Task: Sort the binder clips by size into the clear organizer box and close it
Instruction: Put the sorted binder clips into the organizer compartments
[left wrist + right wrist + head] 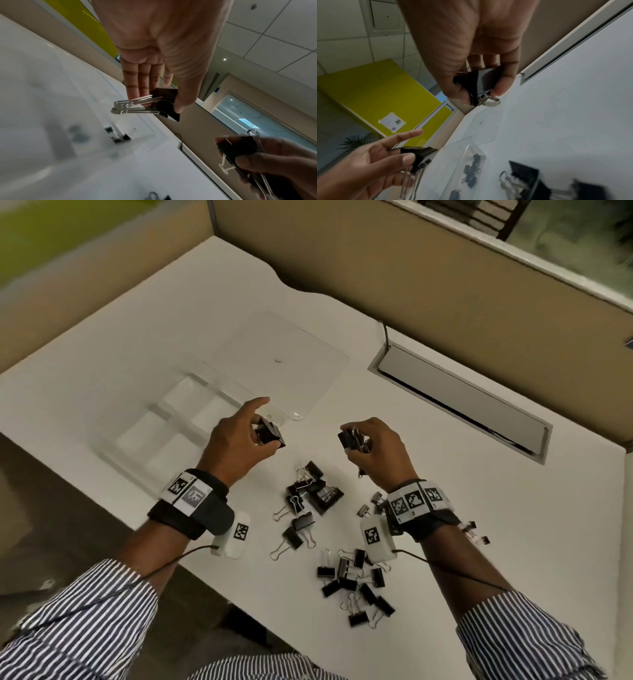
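Observation:
The clear organizer box [161,436] lies open on the white table, its lid [284,361] folded back beyond it. My left hand [253,433] hovers at the box's right edge, pinching large black binder clips [164,104] between thumb and fingers, index finger stretched out. My right hand [363,440] is raised to the right of it and grips another large black clip [479,83]. Loose clips lie in two heaps: bigger ones [311,491] below the hands, smaller ones [356,580] nearer me. A few small clips [471,173] sit inside one compartment.
A grey cable slot [462,402] is recessed in the table at the right. Beige partition walls [411,268] enclose the far sides. The table's near left edge [102,498] runs diagonally below the box. More small clips [474,532] lie by my right wrist.

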Demonstrator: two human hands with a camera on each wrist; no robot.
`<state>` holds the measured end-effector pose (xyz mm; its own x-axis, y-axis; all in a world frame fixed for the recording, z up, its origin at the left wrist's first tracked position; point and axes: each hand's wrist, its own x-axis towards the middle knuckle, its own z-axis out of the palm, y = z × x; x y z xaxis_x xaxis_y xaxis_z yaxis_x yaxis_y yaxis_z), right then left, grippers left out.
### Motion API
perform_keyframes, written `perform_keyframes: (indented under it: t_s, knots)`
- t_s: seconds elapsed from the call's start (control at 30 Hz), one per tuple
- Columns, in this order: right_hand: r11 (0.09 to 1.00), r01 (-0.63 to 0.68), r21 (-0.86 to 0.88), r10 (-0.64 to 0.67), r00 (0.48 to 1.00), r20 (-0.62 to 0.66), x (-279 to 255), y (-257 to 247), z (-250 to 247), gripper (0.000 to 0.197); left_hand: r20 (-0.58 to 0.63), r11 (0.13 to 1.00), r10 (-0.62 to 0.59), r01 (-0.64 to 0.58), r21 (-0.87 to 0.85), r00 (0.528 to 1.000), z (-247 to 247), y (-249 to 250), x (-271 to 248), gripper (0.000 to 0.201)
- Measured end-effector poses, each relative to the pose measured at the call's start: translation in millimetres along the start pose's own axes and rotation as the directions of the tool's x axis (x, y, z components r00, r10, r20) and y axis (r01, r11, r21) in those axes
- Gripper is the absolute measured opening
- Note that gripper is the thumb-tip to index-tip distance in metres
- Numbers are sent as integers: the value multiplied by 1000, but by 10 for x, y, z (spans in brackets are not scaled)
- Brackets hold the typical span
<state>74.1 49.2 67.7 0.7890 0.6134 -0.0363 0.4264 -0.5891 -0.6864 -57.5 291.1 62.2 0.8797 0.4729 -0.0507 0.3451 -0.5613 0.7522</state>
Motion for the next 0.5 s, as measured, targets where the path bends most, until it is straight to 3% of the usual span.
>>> perform_keyframes:
  t_s: [0.13,0.37,0.5]
  knots:
    - [1000,17,16,-17,1000,21,89,-376,268,42,-3,996,-7,7,90,1000,-328,-278,-114,80]
    - [998,63,-14,-63,997,46,327,-963,644,42,83,954,59,-80,290,995,-427,-532,-207,81]
    - [997,67,-26,-66,997,37,465,-1191,809,41,95,944,69,-96,317,993,-529,-707,-207,80]
